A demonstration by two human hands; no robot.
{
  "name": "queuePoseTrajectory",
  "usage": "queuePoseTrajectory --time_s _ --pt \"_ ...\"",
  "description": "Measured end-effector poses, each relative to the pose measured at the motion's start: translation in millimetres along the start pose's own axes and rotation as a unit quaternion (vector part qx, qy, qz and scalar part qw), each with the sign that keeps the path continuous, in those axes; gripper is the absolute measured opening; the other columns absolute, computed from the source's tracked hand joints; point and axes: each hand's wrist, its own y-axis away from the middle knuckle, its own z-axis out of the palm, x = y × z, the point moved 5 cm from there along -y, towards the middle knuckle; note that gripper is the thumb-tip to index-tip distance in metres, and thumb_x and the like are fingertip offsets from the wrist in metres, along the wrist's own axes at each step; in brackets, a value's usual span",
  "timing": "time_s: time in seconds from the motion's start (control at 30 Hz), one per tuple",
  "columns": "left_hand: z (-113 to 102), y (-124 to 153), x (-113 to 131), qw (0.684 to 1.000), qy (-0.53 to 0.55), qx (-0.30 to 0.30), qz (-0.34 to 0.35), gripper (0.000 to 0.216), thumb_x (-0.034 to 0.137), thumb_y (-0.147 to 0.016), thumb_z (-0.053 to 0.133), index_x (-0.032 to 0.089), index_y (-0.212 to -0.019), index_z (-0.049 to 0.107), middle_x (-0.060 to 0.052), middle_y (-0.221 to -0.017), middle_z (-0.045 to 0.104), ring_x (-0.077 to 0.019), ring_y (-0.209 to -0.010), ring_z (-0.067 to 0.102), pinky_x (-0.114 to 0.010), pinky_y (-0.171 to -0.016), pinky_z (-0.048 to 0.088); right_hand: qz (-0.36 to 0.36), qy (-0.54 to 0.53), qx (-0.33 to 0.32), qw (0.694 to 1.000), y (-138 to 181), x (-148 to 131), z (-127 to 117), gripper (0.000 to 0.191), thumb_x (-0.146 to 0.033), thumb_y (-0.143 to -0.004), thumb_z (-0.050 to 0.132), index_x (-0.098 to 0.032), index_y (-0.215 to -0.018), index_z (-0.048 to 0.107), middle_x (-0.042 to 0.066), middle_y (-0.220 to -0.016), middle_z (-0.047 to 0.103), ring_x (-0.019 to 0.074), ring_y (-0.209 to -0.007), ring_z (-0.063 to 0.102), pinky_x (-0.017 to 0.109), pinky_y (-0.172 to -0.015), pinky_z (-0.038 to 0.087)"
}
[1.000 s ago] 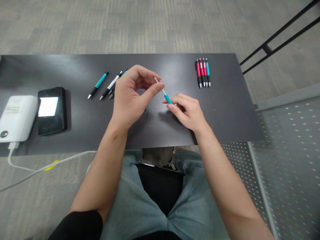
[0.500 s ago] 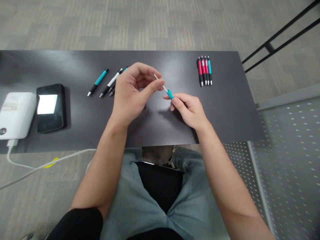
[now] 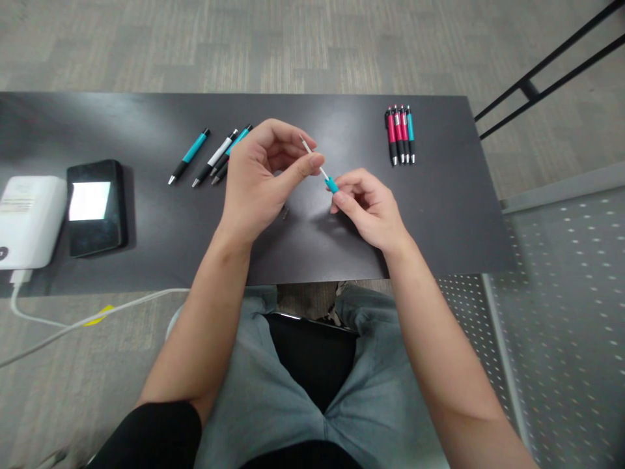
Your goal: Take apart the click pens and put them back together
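Note:
My left hand is curled above the dark table, its thumb and fingers pinching the thin white refill that sticks out of a teal pen barrel. My right hand grips the lower end of that barrel with closed fingers. A tiny dark part lies on the table between my hands. Left of my left hand lie a teal pen and a cluster of white, black and teal pens.
Several red and teal pens lie side by side at the back right. A black phone and a white power bank with a white cable sit at the left. Black metal rails stand at the right.
My right hand has slid up the barrel, so less teal shows. Both hands shifted slightly up in view as the camera tilted.

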Motion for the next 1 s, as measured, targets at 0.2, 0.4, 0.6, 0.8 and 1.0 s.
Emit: queuePoseTrajectory --time_s 0.2,0.4,0.6,0.8,1.0 --pt "-3 3 4 0.999 0.02 -0.02 0.021 0.061 0.091 -0.11 0.09 0.033 -0.122 0.077 -0.003 -0.108 0.084 -0.0288 -0.11 0.091 -0.049 -0.091 0.075 -0.01 0.037 0.029 0.999 2 3 -3 0.059 -0.089 -0.114 0.084 -0.032 -0.127 0.08 -0.001 -0.091 0.064 0.0206 -0.075 0.054 0.037 -0.068 0.051" --pt "-1 3 12 0.998 0.04 -0.055 0.001 0.067 0.093 -0.111 0.089 0.029 -0.122 0.073 -0.002 -0.1 0.085 -0.0253 -0.116 0.089 -0.05 -0.094 0.075 -0.02 0.048 0.043 0.998 2 4 -5 0.057 -0.088 -0.114 0.085 -0.032 -0.125 0.081 -0.001 -0.093 0.062 0.02 -0.075 0.051 0.037 -0.068 0.051" --pt "-3 0 9 0.996 0.051 -0.069 0.001 0.072 0.1 -0.107 0.088 0.031 -0.12 0.069 0.0 -0.098 0.082 -0.0251 -0.113 0.088 -0.051 -0.094 0.074 -0.011 0.037 0.037 0.999 3 3 -3 0.063 -0.096 -0.114 0.078 -0.033 -0.126 0.081 0.0 -0.092 0.066 0.0221 -0.077 0.058 0.039 -0.072 0.054" --pt "-1 2 7 0.995 0.048 -0.067 0.06 0.064 0.094 -0.116 0.082 0.032 -0.128 0.075 -0.002 -0.106 0.084 -0.0233 -0.108 0.086 -0.051 -0.091 0.071 -0.019 0.031 0.02 0.999 3 0 -3 0.06 -0.091 -0.117 0.079 -0.032 -0.13 0.082 0.0 -0.095 0.073 0.0211 -0.078 0.062 0.038 -0.072 0.054" --pt "-8 3 26 0.998 0.021 -0.049 0.044 0.064 0.096 -0.102 0.095 0.036 -0.121 0.086 -0.005 -0.113 0.088 -0.0285 -0.103 0.086 -0.051 -0.091 0.074 -0.024 0.034 0.028 0.999 4 5 -5 0.059 -0.09 -0.119 0.078 -0.032 -0.132 0.082 0.001 -0.1 0.076 0.0218 -0.083 0.068 0.038 -0.076 0.058"
